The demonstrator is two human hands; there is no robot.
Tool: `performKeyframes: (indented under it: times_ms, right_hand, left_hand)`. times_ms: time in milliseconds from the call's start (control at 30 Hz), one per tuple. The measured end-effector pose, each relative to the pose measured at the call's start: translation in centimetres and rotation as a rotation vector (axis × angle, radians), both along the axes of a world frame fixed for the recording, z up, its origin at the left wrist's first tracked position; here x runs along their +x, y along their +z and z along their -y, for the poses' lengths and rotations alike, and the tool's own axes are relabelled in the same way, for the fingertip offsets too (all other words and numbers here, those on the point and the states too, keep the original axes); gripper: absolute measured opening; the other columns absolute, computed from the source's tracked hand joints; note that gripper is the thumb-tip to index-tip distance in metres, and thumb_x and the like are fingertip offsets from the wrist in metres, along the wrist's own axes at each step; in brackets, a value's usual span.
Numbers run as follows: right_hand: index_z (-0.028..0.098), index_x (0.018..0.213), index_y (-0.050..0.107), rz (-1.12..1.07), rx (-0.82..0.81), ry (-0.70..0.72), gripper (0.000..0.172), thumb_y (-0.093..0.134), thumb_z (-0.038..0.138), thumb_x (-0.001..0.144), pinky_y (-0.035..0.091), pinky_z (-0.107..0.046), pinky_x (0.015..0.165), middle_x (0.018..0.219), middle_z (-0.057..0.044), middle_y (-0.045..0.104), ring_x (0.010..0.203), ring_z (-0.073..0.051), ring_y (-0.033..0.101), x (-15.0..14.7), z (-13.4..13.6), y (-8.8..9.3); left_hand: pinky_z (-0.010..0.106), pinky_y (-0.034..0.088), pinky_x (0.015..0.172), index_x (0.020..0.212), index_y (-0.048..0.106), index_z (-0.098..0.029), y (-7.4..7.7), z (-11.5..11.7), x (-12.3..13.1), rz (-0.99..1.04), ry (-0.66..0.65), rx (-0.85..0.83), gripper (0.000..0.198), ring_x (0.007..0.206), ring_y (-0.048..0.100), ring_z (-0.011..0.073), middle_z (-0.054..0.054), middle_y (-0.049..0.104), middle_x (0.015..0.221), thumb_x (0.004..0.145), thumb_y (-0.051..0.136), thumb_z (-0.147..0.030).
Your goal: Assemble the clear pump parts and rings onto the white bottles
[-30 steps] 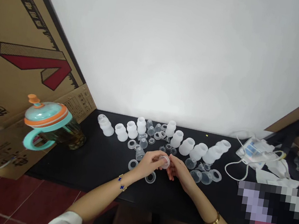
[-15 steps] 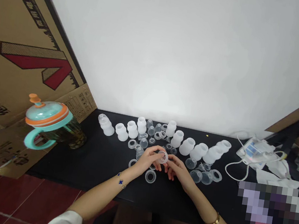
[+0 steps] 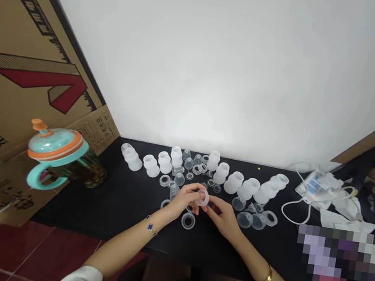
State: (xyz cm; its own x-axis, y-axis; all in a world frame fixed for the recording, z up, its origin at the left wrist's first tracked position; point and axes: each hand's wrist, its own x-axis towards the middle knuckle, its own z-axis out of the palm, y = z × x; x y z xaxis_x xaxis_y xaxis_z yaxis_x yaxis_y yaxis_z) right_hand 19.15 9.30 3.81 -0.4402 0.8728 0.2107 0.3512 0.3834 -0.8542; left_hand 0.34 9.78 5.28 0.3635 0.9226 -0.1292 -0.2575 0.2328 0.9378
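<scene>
My left hand [image 3: 183,200] pinches a small clear plastic ring part [image 3: 203,197] above the black table [image 3: 121,206]. The fingers of my right hand [image 3: 222,215] curl close to the same part, touching it from the right. Just below my hands a clear ring [image 3: 188,220] lies flat on the table. Behind them stands a row of frosted white bottle-shaped parts [image 3: 234,182], with small clear caps and rings [image 3: 179,179] scattered among them. Clear domed lids [image 3: 244,219] lie to the right of my right hand.
A teal and orange lidded jug [image 3: 61,157] stands at the table's left end beside large cardboard boxes [image 3: 26,64]. At the right lie a white device with cables [image 3: 317,188] and crumpled white bags [image 3: 348,221]. A white wall rises behind the table.
Both hands drifted slightly up and left with the ring part. My right hand shifted its fingers along the part. The view tilted a little.
</scene>
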Motion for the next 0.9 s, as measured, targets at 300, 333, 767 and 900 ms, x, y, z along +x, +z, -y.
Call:
performKeyframes:
  times_ms: [300,333,767,900]
  right_hand:
    - [0.023,0.11,0.074,0.015,-0.04,-0.006,0.029,0.052,0.038,0.098,0.043,-0.026,0.061,0.08,-0.002,0.07,0.061,-0.016,0.057,0.1,-0.04,0.06]
    - [0.023,0.11,0.074,0.011,-0.052,-0.005,0.03,0.051,0.039,0.099,0.043,-0.027,0.061,0.08,-0.002,0.07,0.062,-0.017,0.057,0.1,-0.05,0.04]
    - [0.022,0.124,0.067,0.016,-0.081,-0.046,0.037,0.049,0.04,0.098,0.046,-0.029,0.066,0.075,-0.003,0.068,0.064,-0.019,0.059,0.1,0.02,0.36]
    - [0.022,0.123,0.068,-0.004,-0.06,-0.038,0.035,0.047,0.036,0.098,0.046,-0.029,0.065,0.075,-0.003,0.067,0.062,-0.018,0.058,0.1,-0.07,-0.06]
  left_hand:
    - [0.018,0.042,0.039,0.098,0.059,-0.015,0.17,-0.02,0.05,-0.019,-0.015,-0.034,0.037,0.04,0.06,0.0125,0.005,0.072,0.066,0.081,0.069,-0.047]
    - [0.018,0.044,0.04,0.099,0.059,-0.015,0.12,-0.03,0.07,-0.01,-0.024,-0.042,0.038,0.041,0.061,0.0128,0.006,0.072,0.067,0.082,0.068,-0.047]
    - [0.021,0.051,0.048,0.119,0.06,-0.014,0.45,0.04,0.05,0.022,-0.055,-0.067,0.047,0.048,0.065,0.0138,0.01,0.075,0.078,0.084,0.067,-0.044]
    - [0.022,0.051,0.049,0.12,0.061,-0.013,0.26,-0.03,0.0,0.071,-0.085,-0.066,0.046,0.05,0.064,0.014,0.011,0.075,0.082,0.083,0.064,-0.04]
